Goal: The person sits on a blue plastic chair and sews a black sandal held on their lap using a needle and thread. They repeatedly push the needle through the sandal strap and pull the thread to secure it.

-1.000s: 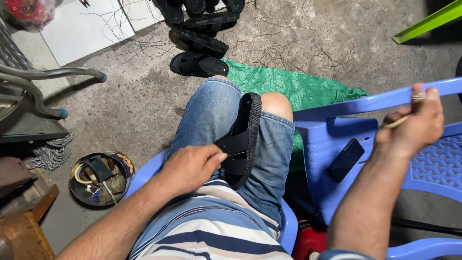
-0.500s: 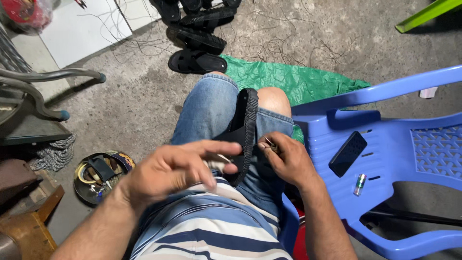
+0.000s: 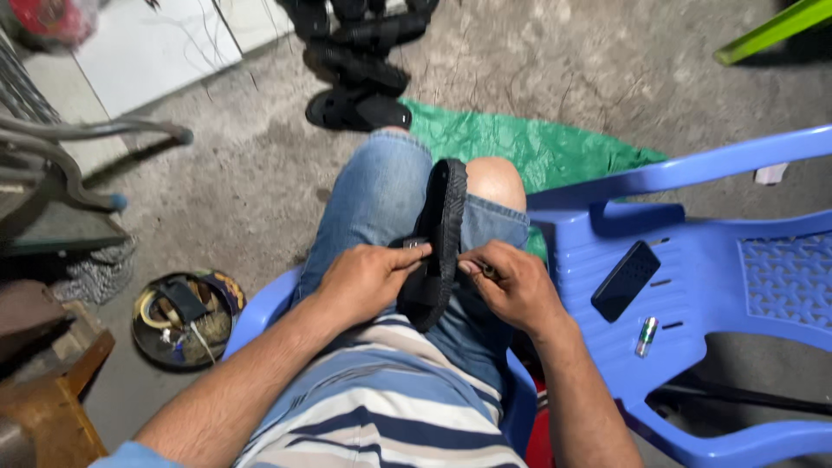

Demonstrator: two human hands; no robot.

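A black sandal (image 3: 440,234) stands on edge between my thighs, sole facing right. My left hand (image 3: 364,277) grips its strap on the left side, fingers closed on it. My right hand (image 3: 511,286) presses against the sole's right edge, fingertips pinched on something small and thin that I cannot make out. I sit on a blue plastic chair in denim shorts and a striped shirt.
A second blue plastic chair (image 3: 719,286) to my right holds a black phone (image 3: 626,280) and a small lighter (image 3: 646,336). More black sandals (image 3: 357,78) lie ahead on the concrete. A green sheet (image 3: 537,147), a round tin of odds and ends (image 3: 184,316), and wooden furniture (image 3: 43,390) are nearby.
My right hand came back from the blue chair's arm to the sandal's sole. My left hand closed onto the strap. The lighter now lies on the chair seat.
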